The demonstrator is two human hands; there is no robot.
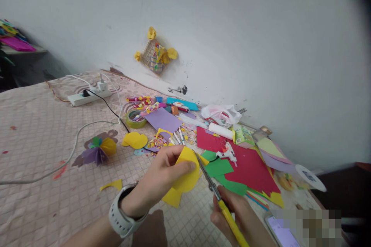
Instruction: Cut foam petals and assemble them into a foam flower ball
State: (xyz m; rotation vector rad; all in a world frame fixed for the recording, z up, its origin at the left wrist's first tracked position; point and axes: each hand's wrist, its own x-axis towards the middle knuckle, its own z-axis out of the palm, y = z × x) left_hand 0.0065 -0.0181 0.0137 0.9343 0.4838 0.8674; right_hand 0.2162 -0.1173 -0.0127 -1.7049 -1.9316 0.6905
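My left hand (158,179), with a white watch on the wrist, pinches a folded piece of yellow paper (187,173) above the table. My right hand (234,216) grips yellow-handled scissors (214,191), whose blades reach up to the right edge of the yellow paper. A yellow offcut (172,197) lies just below the held paper. Red paper sheets (249,164) and green paper sheets (220,168) lie to the right of the blades.
A white glue gun (227,154), tape roll (135,119), purple sheet (164,120), yellow cut shapes (135,140), a purple-yellow paper flower (100,150), a power strip (88,96) with cables and a phone (282,231) lie on the pink patterned cloth (34,131). The wall stands close behind.
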